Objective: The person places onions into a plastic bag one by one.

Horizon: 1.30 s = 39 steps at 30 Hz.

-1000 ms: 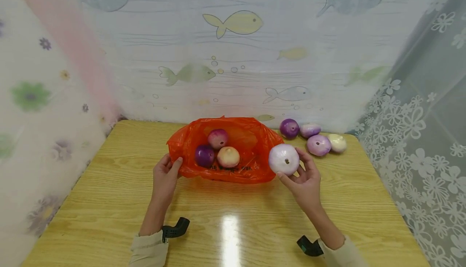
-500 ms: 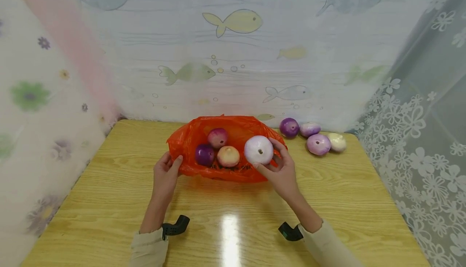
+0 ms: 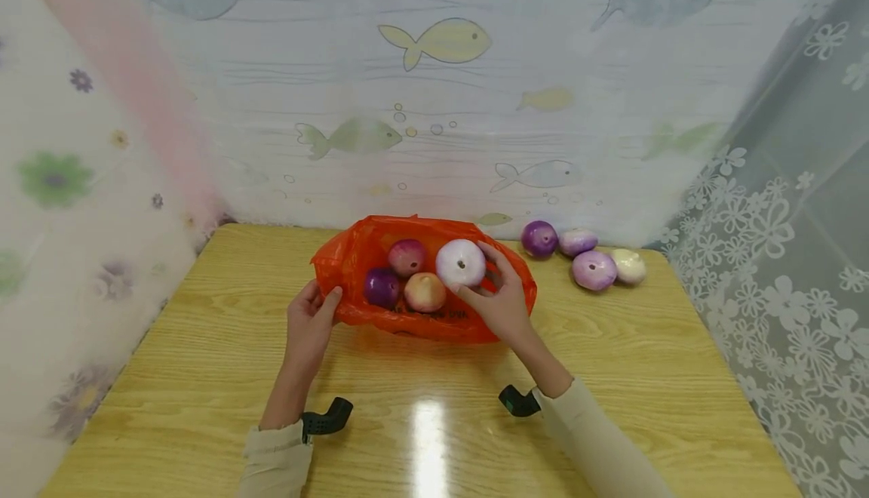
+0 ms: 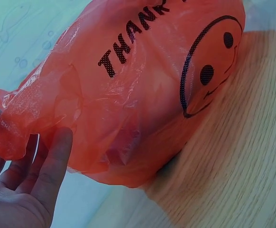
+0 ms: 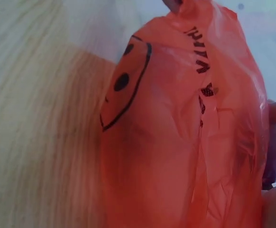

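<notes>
An orange-red plastic bag point(image 3: 489, 330) lies on the table with its mouth gaping toward me. Inside rest a dark purple onion point(image 3: 382, 287), a reddish-purple onion point(image 3: 406, 256) and a cream onion with a reddish base point(image 3: 425, 296). My left hand point(image 3: 308, 324) pinches the bag's left edge between thumb and fingers. In the left wrist view, printing shows on the bag point(image 4: 142, 104). My right hand point(image 3: 504, 305) grips a large pale lilac onion point(image 3: 456, 256) at the bag's mouth, beside the reddish-purple one. Whether it touches the bag's inside cannot be told.
At the back right of the wooden table point(image 3: 611, 377) sits a group of onions: a dark purple onion point(image 3: 539, 239), two lilac onions point(image 3: 594, 270) and a cream onion point(image 3: 629, 266). A fish-patterned curtain point(image 3: 434, 106) hangs behind the table's rear edge.
My right hand has carried the pale lilac onion leftward and a little farther away, from the bag's right edge to over its opening. My left hand keeps its hold on the bag's edge.
</notes>
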Tool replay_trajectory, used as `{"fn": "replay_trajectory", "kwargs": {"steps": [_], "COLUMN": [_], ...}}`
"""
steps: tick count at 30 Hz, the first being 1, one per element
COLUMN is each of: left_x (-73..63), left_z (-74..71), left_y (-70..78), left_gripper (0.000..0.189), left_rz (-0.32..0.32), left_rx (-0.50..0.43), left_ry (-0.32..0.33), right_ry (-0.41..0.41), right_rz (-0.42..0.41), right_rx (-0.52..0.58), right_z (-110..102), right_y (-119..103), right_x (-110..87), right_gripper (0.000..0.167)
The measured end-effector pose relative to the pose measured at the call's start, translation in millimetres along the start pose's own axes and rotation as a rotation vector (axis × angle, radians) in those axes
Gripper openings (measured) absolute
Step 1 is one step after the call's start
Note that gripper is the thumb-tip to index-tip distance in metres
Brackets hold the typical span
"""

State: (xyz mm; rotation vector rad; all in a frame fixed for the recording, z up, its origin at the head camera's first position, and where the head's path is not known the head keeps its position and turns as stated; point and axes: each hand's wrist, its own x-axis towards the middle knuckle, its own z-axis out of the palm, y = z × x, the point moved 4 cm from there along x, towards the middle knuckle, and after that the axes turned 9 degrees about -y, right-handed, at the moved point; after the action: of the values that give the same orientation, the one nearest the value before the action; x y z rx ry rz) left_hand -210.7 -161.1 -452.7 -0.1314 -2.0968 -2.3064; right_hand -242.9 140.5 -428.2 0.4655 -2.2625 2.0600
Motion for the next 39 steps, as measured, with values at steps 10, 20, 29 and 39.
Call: {"fn": "replay_trajectory", "kwargs": {"steps": [10, 20, 29, 39], "left_x": [3.5, 8.3, 11.8, 12.6], "left_z": [-0.2, 0.6, 0.9, 2.6], "left_y": [0.0, -1.2, -1.9, -2.0], "left_gripper": [0.042, 0.042, 0.041, 0.043], "left_rz": [0.008, 0.001, -0.002, -0.001], "left_rx": [0.015, 0.035, 0.040, 0.043], "left_ry": [0.001, 0.006, 0.025, 0.019], "right_ry": [-0.029, -0.020, -0.043, -0.048], "right_rz": [0.023, 0.017, 0.070, 0.115], "right_rx": [-0.071, -0.127, -0.220, -0.244], "right_z": [5, 6, 16, 24], "right_y": [13, 17, 21, 29], "right_x": [21.5, 37.8, 42.8, 51.4], "right_gripper": [0.078, 0.078, 0.079, 0.075]}}
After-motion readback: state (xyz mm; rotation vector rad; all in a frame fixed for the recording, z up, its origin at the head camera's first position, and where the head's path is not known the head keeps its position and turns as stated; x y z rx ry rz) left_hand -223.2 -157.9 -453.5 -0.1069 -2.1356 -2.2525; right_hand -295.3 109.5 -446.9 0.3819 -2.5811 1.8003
